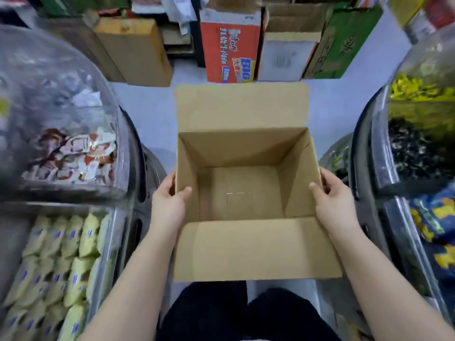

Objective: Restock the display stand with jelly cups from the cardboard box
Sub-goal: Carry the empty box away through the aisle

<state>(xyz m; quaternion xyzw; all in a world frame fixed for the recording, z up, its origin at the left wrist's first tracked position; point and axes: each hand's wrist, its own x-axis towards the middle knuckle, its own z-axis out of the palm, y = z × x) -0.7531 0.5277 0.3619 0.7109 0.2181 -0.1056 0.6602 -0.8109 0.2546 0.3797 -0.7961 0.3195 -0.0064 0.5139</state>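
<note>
A brown cardboard box point(242, 146) is held in front of me over the aisle floor, its flaps folded open. Its inside is bare; no jelly cups show in it. My left hand point(170, 200) grips the box's left wall, thumb inside the rim. My right hand point(332, 195) grips the right wall the same way. A display stand point(128, 153) with clear curved bins rises at my left, holding red-and-white wrapped sweets in the upper bin and pale yellow packets in the lower one.
A second display stand point(369, 156) at the right holds yellow, dark and blue-yellow wrapped goods. Stacked cartons line the far end of the aisle, among them an orange printed one point(230, 45) and a green one point(344, 43). My dark trouser legs show below the box.
</note>
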